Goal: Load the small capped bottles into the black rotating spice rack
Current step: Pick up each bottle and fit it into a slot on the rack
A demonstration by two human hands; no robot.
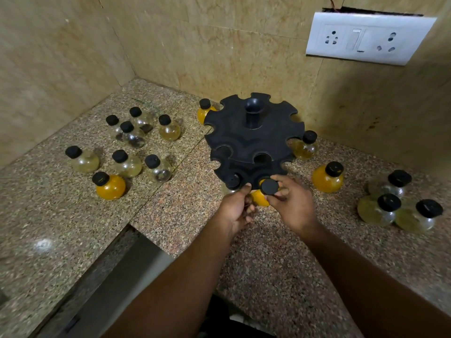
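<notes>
The black rotating spice rack (253,140) stands on the granite counter near the corner, with notched tiers and a central post. One capped bottle (233,181) sits in a front-left notch of the lower tier. My right hand (290,203) grips an orange-filled bottle (259,197) by its black cap at the rack's front edge. My left hand (238,206) is beside it, forefinger touching the rack's rim, the other fingers curled by the bottle's belly. Loose capped bottles stand left (127,164) and right (327,178) of the rack.
Several bottles cluster on the left counter (111,184) and three at the far right (390,208). Two more stand behind and beside the rack (306,147). A wall socket plate (368,37) hangs at upper right. The counter drops to a ledge (117,276) at lower left.
</notes>
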